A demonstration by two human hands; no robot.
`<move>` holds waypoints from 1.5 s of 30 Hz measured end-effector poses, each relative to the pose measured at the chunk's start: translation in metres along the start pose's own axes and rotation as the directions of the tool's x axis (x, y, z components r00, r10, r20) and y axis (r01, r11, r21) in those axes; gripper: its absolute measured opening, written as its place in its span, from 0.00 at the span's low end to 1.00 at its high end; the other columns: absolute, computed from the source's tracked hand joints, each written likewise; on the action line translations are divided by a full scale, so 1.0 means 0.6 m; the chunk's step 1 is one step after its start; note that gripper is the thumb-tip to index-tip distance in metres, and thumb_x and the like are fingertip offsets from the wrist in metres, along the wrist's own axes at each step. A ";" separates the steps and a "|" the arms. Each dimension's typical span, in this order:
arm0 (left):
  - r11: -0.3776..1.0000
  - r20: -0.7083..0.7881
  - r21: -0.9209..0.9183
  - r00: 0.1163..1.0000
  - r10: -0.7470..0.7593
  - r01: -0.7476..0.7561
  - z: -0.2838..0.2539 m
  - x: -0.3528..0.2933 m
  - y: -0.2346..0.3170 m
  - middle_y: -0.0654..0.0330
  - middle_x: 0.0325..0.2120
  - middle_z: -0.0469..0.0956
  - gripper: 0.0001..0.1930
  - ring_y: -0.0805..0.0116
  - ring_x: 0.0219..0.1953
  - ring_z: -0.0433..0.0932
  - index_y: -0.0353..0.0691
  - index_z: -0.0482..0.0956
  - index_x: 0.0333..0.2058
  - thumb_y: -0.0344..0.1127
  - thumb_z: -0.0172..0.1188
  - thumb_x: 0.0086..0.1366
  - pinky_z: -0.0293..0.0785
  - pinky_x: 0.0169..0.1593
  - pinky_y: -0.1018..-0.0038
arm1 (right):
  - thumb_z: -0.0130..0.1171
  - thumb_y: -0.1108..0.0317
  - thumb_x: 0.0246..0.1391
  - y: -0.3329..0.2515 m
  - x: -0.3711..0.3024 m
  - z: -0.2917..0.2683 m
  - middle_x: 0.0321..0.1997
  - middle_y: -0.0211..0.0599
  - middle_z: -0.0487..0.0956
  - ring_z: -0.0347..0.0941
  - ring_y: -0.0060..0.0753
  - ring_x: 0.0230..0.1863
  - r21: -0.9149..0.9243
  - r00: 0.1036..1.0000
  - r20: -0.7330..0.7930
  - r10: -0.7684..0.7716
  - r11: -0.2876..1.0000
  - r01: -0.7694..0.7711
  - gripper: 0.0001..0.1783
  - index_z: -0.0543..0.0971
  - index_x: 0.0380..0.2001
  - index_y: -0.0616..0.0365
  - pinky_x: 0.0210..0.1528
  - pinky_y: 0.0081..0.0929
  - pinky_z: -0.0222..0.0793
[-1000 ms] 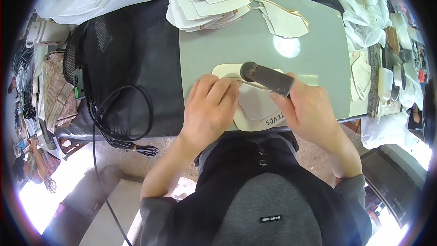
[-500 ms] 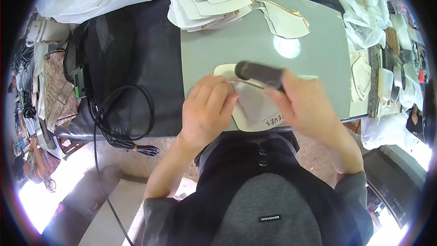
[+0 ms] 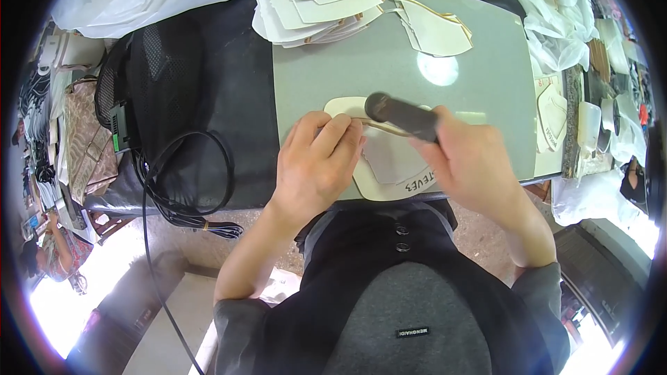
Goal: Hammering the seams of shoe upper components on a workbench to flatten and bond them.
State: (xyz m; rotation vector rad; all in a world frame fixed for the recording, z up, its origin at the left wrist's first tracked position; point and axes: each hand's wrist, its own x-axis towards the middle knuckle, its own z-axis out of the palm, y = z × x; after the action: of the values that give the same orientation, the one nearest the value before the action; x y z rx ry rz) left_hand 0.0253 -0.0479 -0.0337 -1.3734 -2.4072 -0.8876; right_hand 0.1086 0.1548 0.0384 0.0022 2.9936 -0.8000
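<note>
In front of me a cream template board (image 3: 368,186) with dark lettering lies on the grey-green mat. On it rests a white cut piece (image 3: 396,156) whose far edge carries a brown strip. My left hand (image 3: 316,160) is closed, its bent fingertips pressed together on the left end of that edge. With closed fingers my right hand (image 3: 472,160) grips a dark, round-ended bar-like tool (image 3: 403,117). The tool slants over the piece's far edge; whether it touches is unclear. My palm hides its near end.
Stacked white pieces (image 3: 313,10) with brown edges lie at the far side of the mat (image 3: 486,48), beside a smaller pile (image 3: 434,28). A black bag (image 3: 167,62) and coiled cable (image 3: 187,173) occupy the left. Plastic sheeting (image 3: 549,28) and more templates (image 3: 552,118) sit right.
The tool has shifted slightly right and shows more sharply. My left fingers have spread a little along the edge. The board has hardly moved.
</note>
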 end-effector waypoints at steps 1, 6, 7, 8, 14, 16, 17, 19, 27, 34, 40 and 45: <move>1.000 0.006 0.000 1.000 -0.003 0.003 0.001 0.000 -0.001 0.62 0.35 0.77 0.14 0.61 0.37 0.76 0.36 0.82 0.35 0.27 0.69 0.46 0.75 0.39 0.68 | 0.54 0.56 0.64 0.002 0.001 0.003 0.13 0.43 0.71 0.72 0.50 0.17 -0.001 1.000 -0.002 0.001 1.000 -0.001 0.20 0.66 0.26 0.61 0.19 0.40 0.65; 0.999 -0.008 -0.044 1.000 -0.011 0.011 -0.003 0.000 -0.005 0.62 0.34 0.76 0.13 0.61 0.37 0.76 0.36 0.80 0.33 0.29 0.69 0.46 0.76 0.40 0.67 | 0.55 0.56 0.63 -0.004 0.015 0.000 0.16 0.44 0.73 0.73 0.49 0.18 -0.037 0.998 0.043 -0.044 0.998 0.046 0.19 0.69 0.27 0.62 0.19 0.39 0.66; 0.997 -0.033 -0.069 0.999 -0.032 0.030 -0.001 0.001 -0.006 0.60 0.34 0.76 0.13 0.60 0.36 0.77 0.37 0.79 0.32 0.28 0.70 0.46 0.76 0.39 0.68 | 0.55 0.56 0.63 -0.002 0.015 0.003 0.16 0.44 0.73 0.73 0.49 0.18 -0.040 0.998 0.042 -0.042 0.998 0.043 0.19 0.69 0.27 0.62 0.19 0.39 0.66; 0.994 -0.058 -0.094 0.997 -0.054 0.048 0.001 0.001 -0.005 0.59 0.33 0.76 0.12 0.59 0.35 0.77 0.37 0.79 0.31 0.28 0.70 0.46 0.76 0.38 0.68 | 0.55 0.57 0.62 0.003 0.016 0.009 0.16 0.44 0.74 0.73 0.49 0.18 -0.100 0.992 0.116 -0.043 0.993 0.055 0.19 0.69 0.27 0.62 0.19 0.39 0.66; 0.975 -0.063 -0.163 0.984 -0.166 0.154 -0.004 -0.005 0.000 0.56 0.32 0.79 0.16 0.59 0.31 0.78 0.37 0.75 0.30 0.25 0.74 0.44 0.76 0.32 0.69 | 0.55 0.56 0.62 0.001 0.020 0.001 0.17 0.44 0.75 0.74 0.51 0.18 -0.106 0.990 0.124 -0.068 0.991 0.081 0.19 0.70 0.27 0.62 0.20 0.42 0.66; 0.977 -0.077 -0.161 0.985 -0.155 0.141 -0.002 -0.001 -0.002 0.56 0.32 0.79 0.16 0.59 0.31 0.78 0.37 0.75 0.31 0.25 0.74 0.45 0.76 0.32 0.69 | 0.55 0.55 0.62 0.003 0.021 0.003 0.17 0.44 0.75 0.73 0.51 0.19 -0.097 0.993 0.099 -0.069 0.992 0.079 0.19 0.70 0.27 0.62 0.20 0.42 0.66; 0.979 -0.094 -0.160 0.986 -0.140 0.124 -0.001 0.002 -0.004 0.55 0.32 0.79 0.17 0.58 0.31 0.78 0.37 0.74 0.32 0.25 0.74 0.45 0.76 0.32 0.69 | 0.55 0.55 0.62 0.008 0.022 0.009 0.18 0.44 0.75 0.73 0.51 0.19 -0.118 0.987 0.149 -0.060 0.990 0.078 0.20 0.69 0.28 0.62 0.20 0.43 0.66; 0.976 -0.095 -0.174 0.985 -0.147 0.129 0.002 -0.003 -0.005 0.55 0.32 0.79 0.18 0.58 0.31 0.78 0.37 0.74 0.33 0.26 0.74 0.45 0.76 0.32 0.69 | 0.55 0.55 0.62 0.011 0.022 0.010 0.18 0.44 0.75 0.73 0.52 0.19 -0.137 0.979 0.197 -0.050 0.987 0.078 0.20 0.69 0.28 0.62 0.20 0.43 0.66; 0.982 -0.007 -0.154 0.994 -0.111 0.108 -0.001 0.006 -0.014 0.54 0.37 0.80 0.16 0.56 0.35 0.79 0.36 0.76 0.36 0.25 0.71 0.48 0.77 0.36 0.68 | 0.56 0.59 0.62 0.046 -0.045 -0.012 0.16 0.46 0.72 0.72 0.54 0.19 -0.185 0.982 0.177 0.066 0.982 -0.033 0.16 0.69 0.31 0.62 0.22 0.44 0.65; 0.982 0.069 -0.169 0.995 -0.071 0.082 -0.006 0.021 -0.025 0.51 0.44 0.80 0.14 0.53 0.41 0.80 0.33 0.78 0.41 0.24 0.67 0.54 0.79 0.42 0.68 | 0.57 0.61 0.60 0.030 -0.095 -0.045 0.17 0.40 0.71 0.71 0.52 0.19 0.133 0.989 -0.119 0.086 0.989 -0.070 0.14 0.68 0.28 0.60 0.20 0.42 0.64; 0.992 0.012 -0.108 0.998 -0.065 0.066 -0.010 0.013 -0.024 0.52 0.44 0.79 0.12 0.53 0.42 0.80 0.34 0.80 0.40 0.22 0.64 0.55 0.78 0.44 0.67 | 0.55 0.61 0.63 0.041 -0.107 -0.033 0.17 0.41 0.72 0.72 0.47 0.17 -0.039 0.990 -0.003 0.143 0.989 -0.143 0.14 0.70 0.32 0.62 0.21 0.40 0.65; 0.966 -0.101 -0.098 0.964 -0.247 0.237 -0.029 -0.035 0.008 0.53 0.45 0.78 0.13 0.51 0.44 0.78 0.34 0.81 0.41 0.22 0.64 0.54 0.76 0.45 0.65 | 0.47 0.61 0.69 0.057 -0.109 0.003 0.23 0.32 0.77 0.72 0.21 0.18 0.829 0.896 0.186 0.403 0.426 -0.363 0.16 0.69 0.33 0.63 0.17 0.18 0.61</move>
State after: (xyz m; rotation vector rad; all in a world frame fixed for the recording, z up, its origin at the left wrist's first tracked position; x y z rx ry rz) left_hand 0.0386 -0.0714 -0.0281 -1.0367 -2.5112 -1.1078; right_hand 0.1746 0.1844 0.0223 0.7142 2.0940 -2.0679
